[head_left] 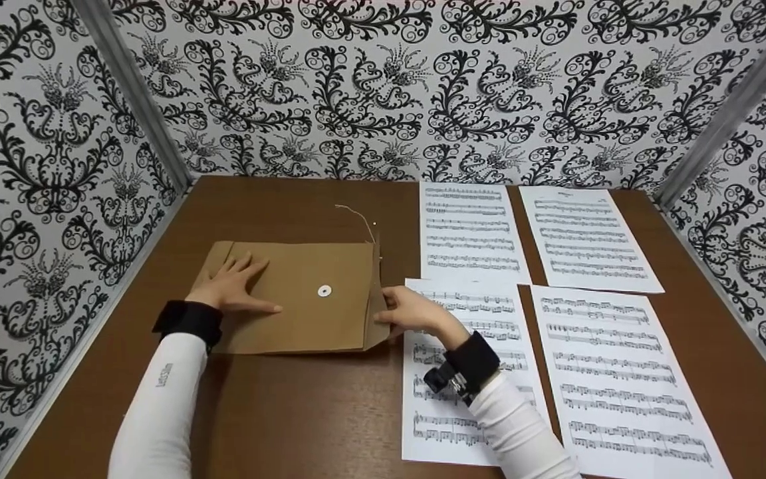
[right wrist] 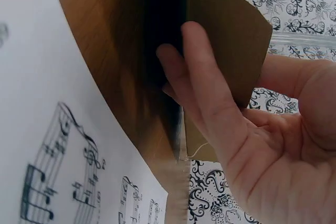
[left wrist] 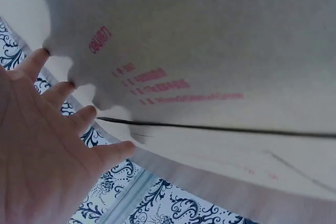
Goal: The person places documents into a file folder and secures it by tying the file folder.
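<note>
A brown paper document envelope [head_left: 296, 273] lies flat on the table, a white round button on its face and a loose string at its right end. My left hand [head_left: 229, 287] rests on the envelope's left part with fingers spread. In the left wrist view that hand's fingertips touch the envelope's surface [left wrist: 210, 35], which bears red print. My right hand [head_left: 416, 309] grips the envelope's flap [right wrist: 231, 40] at the right end. The flap is raised at an angle, between the thumb and the fingers in the right wrist view.
Right of the envelope, sheet music lies in two rows: a back left sheet [head_left: 469, 233], a back right sheet [head_left: 589, 239], a front left sheet [head_left: 446, 426] under my right forearm, and a front right sheet [head_left: 622, 379]. Patterned walls [head_left: 370, 86] enclose the brown table [head_left: 290, 419].
</note>
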The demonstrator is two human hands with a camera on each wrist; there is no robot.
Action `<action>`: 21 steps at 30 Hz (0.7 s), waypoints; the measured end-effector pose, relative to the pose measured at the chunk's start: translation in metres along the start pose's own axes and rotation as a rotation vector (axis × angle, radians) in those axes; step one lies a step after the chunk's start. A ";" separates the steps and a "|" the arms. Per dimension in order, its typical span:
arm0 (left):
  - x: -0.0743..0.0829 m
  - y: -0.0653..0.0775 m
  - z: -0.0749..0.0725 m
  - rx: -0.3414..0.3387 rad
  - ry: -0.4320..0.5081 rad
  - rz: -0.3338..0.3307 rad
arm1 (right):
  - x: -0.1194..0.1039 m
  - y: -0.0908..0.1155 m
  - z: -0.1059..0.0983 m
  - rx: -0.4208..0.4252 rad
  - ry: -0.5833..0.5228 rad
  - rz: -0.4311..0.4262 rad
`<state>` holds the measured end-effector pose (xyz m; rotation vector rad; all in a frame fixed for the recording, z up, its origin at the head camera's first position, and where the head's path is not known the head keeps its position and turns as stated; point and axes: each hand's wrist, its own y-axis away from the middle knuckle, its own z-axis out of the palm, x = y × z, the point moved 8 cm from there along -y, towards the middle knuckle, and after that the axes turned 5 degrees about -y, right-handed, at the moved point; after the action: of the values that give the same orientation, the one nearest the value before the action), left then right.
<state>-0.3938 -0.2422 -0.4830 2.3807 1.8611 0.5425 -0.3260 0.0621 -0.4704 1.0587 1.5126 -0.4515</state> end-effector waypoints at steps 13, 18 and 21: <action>-0.005 0.004 -0.002 0.016 0.059 -0.012 | -0.014 0.009 -0.004 0.094 -0.094 -0.076; -0.005 0.010 -0.001 0.034 0.064 -0.025 | -0.014 0.011 -0.004 0.118 -0.167 -0.095; -0.002 0.016 -0.004 0.040 0.059 -0.021 | -0.014 0.012 -0.003 0.116 -0.199 -0.113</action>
<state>-0.3808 -0.2491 -0.4755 2.3923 1.9369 0.5856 -0.3189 0.0654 -0.4533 0.9900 1.3863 -0.7101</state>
